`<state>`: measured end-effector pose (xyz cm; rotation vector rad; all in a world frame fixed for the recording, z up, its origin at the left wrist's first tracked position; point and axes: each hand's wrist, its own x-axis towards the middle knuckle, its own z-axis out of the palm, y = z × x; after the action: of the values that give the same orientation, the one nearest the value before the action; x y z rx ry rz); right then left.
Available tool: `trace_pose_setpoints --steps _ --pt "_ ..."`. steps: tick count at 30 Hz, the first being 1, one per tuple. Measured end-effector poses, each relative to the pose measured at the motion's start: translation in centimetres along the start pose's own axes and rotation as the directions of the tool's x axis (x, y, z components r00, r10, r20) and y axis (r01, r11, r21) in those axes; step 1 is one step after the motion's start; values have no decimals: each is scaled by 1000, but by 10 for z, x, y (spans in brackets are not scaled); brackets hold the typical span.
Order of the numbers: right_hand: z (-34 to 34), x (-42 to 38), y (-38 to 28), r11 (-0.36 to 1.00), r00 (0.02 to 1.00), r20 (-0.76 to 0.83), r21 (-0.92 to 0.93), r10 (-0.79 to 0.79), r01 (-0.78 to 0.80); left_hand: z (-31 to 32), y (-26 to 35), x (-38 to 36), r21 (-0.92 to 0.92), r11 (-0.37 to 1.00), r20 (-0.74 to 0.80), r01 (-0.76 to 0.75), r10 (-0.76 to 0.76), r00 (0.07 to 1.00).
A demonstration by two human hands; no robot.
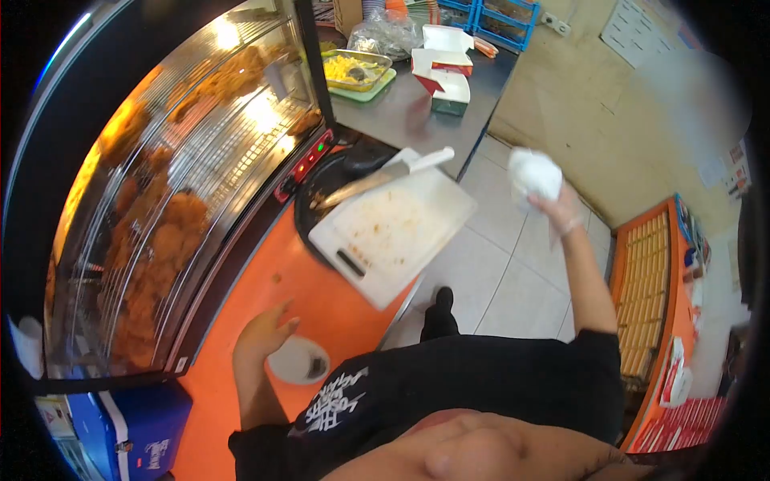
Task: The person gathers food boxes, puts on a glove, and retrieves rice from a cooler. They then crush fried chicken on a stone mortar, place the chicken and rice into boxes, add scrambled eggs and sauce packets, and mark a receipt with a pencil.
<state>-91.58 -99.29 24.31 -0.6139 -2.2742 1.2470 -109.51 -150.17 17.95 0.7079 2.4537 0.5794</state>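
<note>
On the right, my right hand (pixel 559 212), in a thin clear glove, holds up a white rounded bundle (pixel 536 175) above the tiled floor; its contents cannot be made out. My left hand (pixel 269 329) is low over the orange counter (pixel 241 317), fingers apart, beside a round white container (pixel 293 361) with something dark in it. Between my hands lies a white cutting board (pixel 393 228) with brown crumbs. A knife (pixel 385 178) with a white handle rests across its upper edge, over a round black pan (pixel 305 216).
A lit glass cabinet (pixel 176 176) of fried food stands left. Behind, a metal counter (pixel 401 120) bears open boxes (pixel 449 88) and a tray of yellow food (pixel 353 70). A blue cooler (pixel 144 437) sits lower left, an orange shelf unit (pixel 642 401) right.
</note>
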Motion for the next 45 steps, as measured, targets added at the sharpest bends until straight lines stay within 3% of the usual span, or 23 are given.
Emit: trace_pose_setpoints --steps 2,5,7,9,12,15,17,19,20,21,23,26,27,28,29,30,32,33,37,41,43,44,45 --pt "-13 125 13 892 959 135 -354 -249 281 2 13 7 154 964 -225 216 -179 958" --pt "2 303 28 970 905 406 -138 -131 202 30 37 4 39 850 -440 525 -457 773" --pt "36 413 101 947 789 609 196 86 -254 72 34 1 -270 747 -324 607 -665 673" --pt "76 470 139 776 514 809 121 284 -619 60 103 24 -274 652 -212 707 -758 617" --pt "155 484 189 579 314 741 -122 594 -806 28 178 67 -202 513 -64 834 -857 511" --pt "178 528 242 792 398 839 -64 372 -607 -6 215 120 -273 667 -344 693 -741 577" --pt "115 530 180 851 678 723 435 -134 -295 -25 226 151 -136 748 -535 649 -607 588" --pt "79 556 147 729 808 531 444 253 -520 -35 237 173 -112 751 -572 651 -584 576" --pt "84 582 155 850 926 201 372 319 -374 -37 242 182 -92 758 -599 646 -560 572" --pt "84 626 183 951 957 225 206 183 -230 -35 245 190 -95 746 -601 660 -571 559" --pt "112 690 251 967 952 231 107 200 -230 -26 248 199 -61 732 -553 678 -590 588" --pt "136 628 214 835 800 449 184 398 -519 -17 238 203 -17 780 -501 626 -548 670" --pt "187 693 315 896 946 301 -443 117 31 -17 228 200 17 801 -506 598 -509 696" --pt "224 725 373 988 985 134 97 105 -119 -22 220 203 61 816 -591 575 -435 679" --pt "219 737 326 946 944 289 -318 160 -64 -38 224 214 143 791 -723 595 -327 608" --pt "190 754 276 734 896 368 -675 246 76 -57 213 225 280 726 -834 628 -140 534" --pt "186 709 229 883 977 -71 -444 -203 152 -102 193 256 355 774 -924 524 206 322" --pt "183 690 197 881 975 -72 -445 -212 159 -118 170 271 432 737 -897 520 288 336" --pt "182 566 82 878 874 74 35 -479 478 -165 104 321 565 646 -823 513 480 302" --pt "188 402 -42 689 697 277 -143 -662 711 -161 69 297 612 650 -788 451 547 281" --pt "219 345 -76 572 524 274 141 -807 808 -164 47 263 609 700 -791 372 571 221" --pt "237 323 -99 412 368 299 98 -880 906 -160 42 244 600 717 -799 355 563 213" --pt "254 297 -128 393 382 395 -57 -836 918 -157 41 222 579 733 -815 359 542 208"
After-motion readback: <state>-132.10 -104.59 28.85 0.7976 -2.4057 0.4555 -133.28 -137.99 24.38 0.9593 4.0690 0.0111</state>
